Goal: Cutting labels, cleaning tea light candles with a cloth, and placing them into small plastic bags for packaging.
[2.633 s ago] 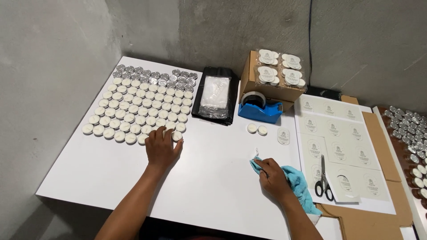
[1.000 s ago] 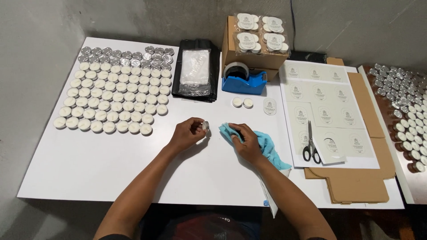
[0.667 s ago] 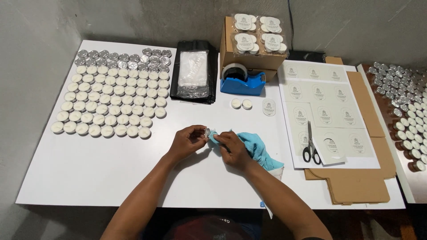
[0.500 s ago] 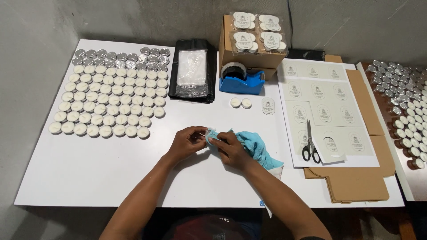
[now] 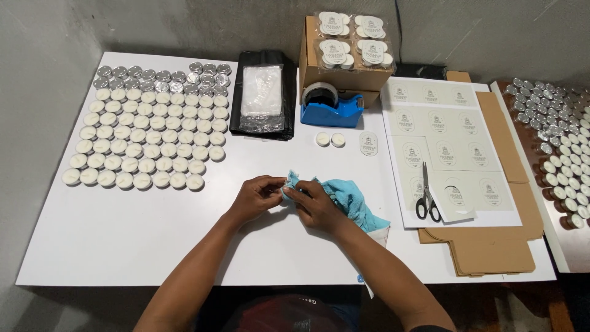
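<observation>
Since the frame half a second back, both hands are staying nearly where they were, shifting only slightly over the white table (image 5: pixel 123 246). Left hand (image 5: pixel 255 198) and right hand (image 5: pixel 316 206) are meeting at the near middle of the table, fingertips together. Between them they are pinching a small item wrapped in the corner of a light blue cloth (image 5: pixel 353 200); the cloth is hiding the item, so its kind cannot be told. Both hands are closing on that cloth corner, while the rest of the cloth is trailing to the right under the right wrist.

Right of the cloth, black-handled scissors (image 5: pixel 426 200) are lying on sheets of round labels (image 5: pixel 442 132). Flattened cardboard (image 5: pixel 491 252) is sticking out beneath the sheets.

Further back, two loose tealights (image 5: pixel 330 139) are sitting beside a single cut label (image 5: pixel 369 142). Left of them, rows of white tealights (image 5: pixel 144 138) are filling a grid. Behind, a blue tape dispenser (image 5: pixel 332 107), a black bag (image 5: pixel 261 98) and a cardboard box (image 5: pixel 344 55) are standing.
</observation>
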